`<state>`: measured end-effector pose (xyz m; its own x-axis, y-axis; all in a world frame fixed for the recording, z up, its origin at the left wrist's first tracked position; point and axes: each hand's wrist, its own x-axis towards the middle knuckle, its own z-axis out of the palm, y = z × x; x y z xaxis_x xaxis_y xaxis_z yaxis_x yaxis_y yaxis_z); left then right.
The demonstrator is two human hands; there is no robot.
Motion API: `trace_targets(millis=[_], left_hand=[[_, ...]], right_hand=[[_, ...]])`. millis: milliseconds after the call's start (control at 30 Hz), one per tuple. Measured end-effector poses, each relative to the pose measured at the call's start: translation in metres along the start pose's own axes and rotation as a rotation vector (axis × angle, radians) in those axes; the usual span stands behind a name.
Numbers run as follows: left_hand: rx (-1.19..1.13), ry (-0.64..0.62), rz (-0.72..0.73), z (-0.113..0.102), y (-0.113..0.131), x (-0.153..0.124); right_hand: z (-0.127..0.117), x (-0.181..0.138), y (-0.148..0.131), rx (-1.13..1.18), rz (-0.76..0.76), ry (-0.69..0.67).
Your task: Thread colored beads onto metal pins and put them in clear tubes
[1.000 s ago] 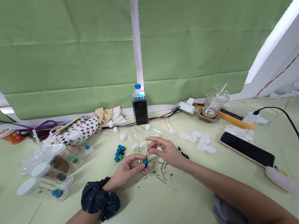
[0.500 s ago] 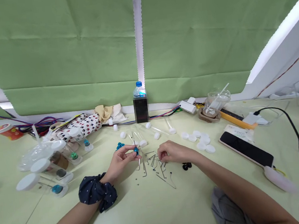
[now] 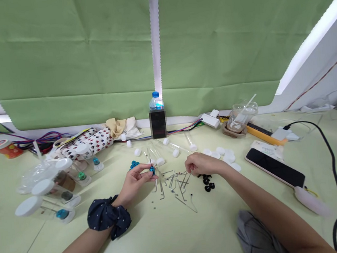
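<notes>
My left hand pinches a small shiny blue round piece between thumb and fingers, with a thin metal rod standing up out of it. Just behind that hand lie more blue pieces. My right hand is closed, fingertips down at the right side of a scattered pile of thin bent metal rods. Whatever its fingers pinch is too small to make out. Black round pieces lie below the right hand, and tiny nut-like bits lie in front of the pile.
Clear tubes with white caps lie behind the hands. White discs are beyond the right wrist. Capped clear containers stand at the left. A phone and black cable are at the right, a bottle at the back.
My right hand has moved right, from over the middle of the rod pile to its right edge, uncovering more rods. My left hand still holds the blue piece in nearly the same place.
</notes>
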<state>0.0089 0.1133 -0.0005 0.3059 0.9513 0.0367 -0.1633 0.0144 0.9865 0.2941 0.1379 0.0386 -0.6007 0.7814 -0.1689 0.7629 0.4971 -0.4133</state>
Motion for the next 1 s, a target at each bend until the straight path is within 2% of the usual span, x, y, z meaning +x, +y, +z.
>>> trace_targets(millis=[100,267,567,767,1000], left_hand=[[0.003,0.007,0.007,0.000,0.000,0.000],[-0.011,-0.003,0.007,0.000,-0.002,0.000],[-0.014,0.003,0.006,-0.002,-0.004,0.001],[-0.039,-0.006,0.012,-0.003,-0.005,0.001],[-0.038,-0.014,0.021,-0.004,-0.006,0.002]], right_hand=[[0.001,0.000,-0.004,0.020,-0.028,-0.045],[0.011,0.000,-0.018,0.134,-0.157,-0.211],[0.016,0.003,-0.015,0.052,-0.109,-0.062],[0.022,-0.001,-0.039,0.030,0.041,-0.026],[0.036,-0.001,-0.058,-0.110,0.086,0.071]])
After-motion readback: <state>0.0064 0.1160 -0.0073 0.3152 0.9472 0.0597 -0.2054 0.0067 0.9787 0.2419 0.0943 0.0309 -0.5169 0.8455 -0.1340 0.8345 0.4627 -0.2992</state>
